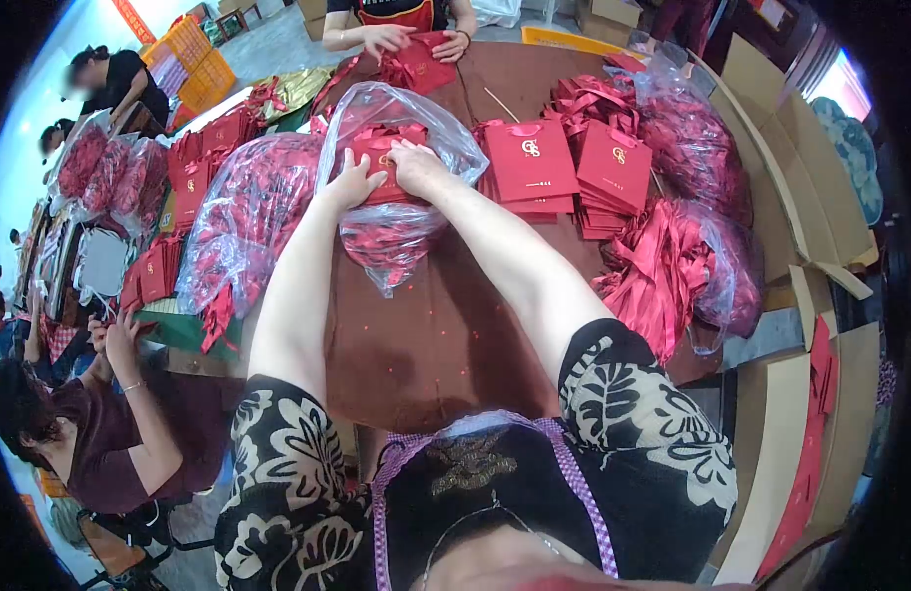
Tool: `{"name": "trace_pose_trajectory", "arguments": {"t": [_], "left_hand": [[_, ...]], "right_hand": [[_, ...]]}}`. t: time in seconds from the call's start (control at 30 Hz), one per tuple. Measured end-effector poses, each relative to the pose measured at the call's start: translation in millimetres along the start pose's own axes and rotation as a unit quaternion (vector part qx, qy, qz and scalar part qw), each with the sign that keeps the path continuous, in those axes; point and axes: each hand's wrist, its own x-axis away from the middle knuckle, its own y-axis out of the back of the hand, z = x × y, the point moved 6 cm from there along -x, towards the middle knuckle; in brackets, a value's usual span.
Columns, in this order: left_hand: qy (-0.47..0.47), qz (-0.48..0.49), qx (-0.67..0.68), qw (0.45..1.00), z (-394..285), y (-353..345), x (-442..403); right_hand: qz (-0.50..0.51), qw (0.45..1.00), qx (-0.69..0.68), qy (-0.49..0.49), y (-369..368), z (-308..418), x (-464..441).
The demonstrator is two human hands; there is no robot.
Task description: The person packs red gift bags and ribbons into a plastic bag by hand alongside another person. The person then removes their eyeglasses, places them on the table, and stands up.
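Observation:
Both my hands are at the mouth of a clear plastic bag [353, 106] in the middle of the table. Inside it lies a stack of red paper gift bags [383, 148] with ribbon handles and a gold logo. My left hand [355, 183] grips the stack's left edge, thumb across the front. On the right side, my right hand [422, 169] is closed over the stack with its fingers curled. The lower part of the plastic bag bulges toward me, showing red ribbon through it. My fingertips are partly hidden by the red paper and the plastic.
Red gift bags [530, 163] lie in piles at the right, with loose red ribbons [662, 261] nearer me. A filled plastic bag [253, 197] stands at the left. Across the brown table [406, 345], a co-worker's hands [388, 39] handle a red bag. Cardboard [771, 167] borders the right side.

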Motion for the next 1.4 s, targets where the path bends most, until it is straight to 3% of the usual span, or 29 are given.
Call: {"name": "trace_pose_trajectory", "arguments": {"t": [0.1,0.2,0.27,0.3,0.37,0.4,0.47,0.6,0.67,0.8,0.9,0.97,1.0,1.07,1.4], "left_hand": [[0.000,-0.020,0.005,1.000,13,-16,-12],[0.024,-0.091,0.103,0.990,30,-24,-26],[-0.007,0.042,-0.102,0.994,-4,1,1],[-0.007,0.042,-0.101,0.994,1,-4,-3],[0.017,-0.037,0.069,0.997,16,-13,-13],[0.018,-0.036,0.070,0.997,12,-9,-8],[0.098,-0.079,0.229,0.965,8,5,8],[0.038,-0.056,0.091,0.994,28,-25,-23],[0.047,-0.045,0.146,0.987,12,-5,-5],[0.033,-0.001,0.097,0.995,-4,9,10],[0.053,-0.058,0.150,0.986,19,-11,-10],[0.005,-0.003,0.023,1.000,8,-6,-7],[0.005,-0.002,0.023,1.000,4,-3,-3],[0.078,-0.067,0.185,0.977,6,7,8],[0.059,-0.064,0.150,0.985,22,-11,-11]], "right_hand": [[0.000,1.000,0.011,0.006,-1,0,-1],[0.006,1.000,0.000,0.006,1,1,-1],[0.008,1.000,0.000,-0.001,3,2,0],[0.009,1.000,0.000,0.000,4,2,1],[0.018,1.000,0.006,0.002,5,4,2],[0.019,1.000,0.006,0.002,6,5,2],[0.033,0.999,0.022,0.002,7,6,3],[0.027,1.000,0.013,0.000,3,3,1],[0.024,1.000,0.006,-0.002,3,2,1],[0.031,0.999,0.008,-0.006,6,5,3],[0.018,1.000,0.008,-0.005,6,4,3],[0.016,1.000,0.008,-0.002,5,4,2],[0.016,1.000,0.008,-0.002,4,4,2],[0.016,1.000,0.017,0.000,3,3,1],[-0.001,1.000,0.017,0.003,3,3,1]]}}
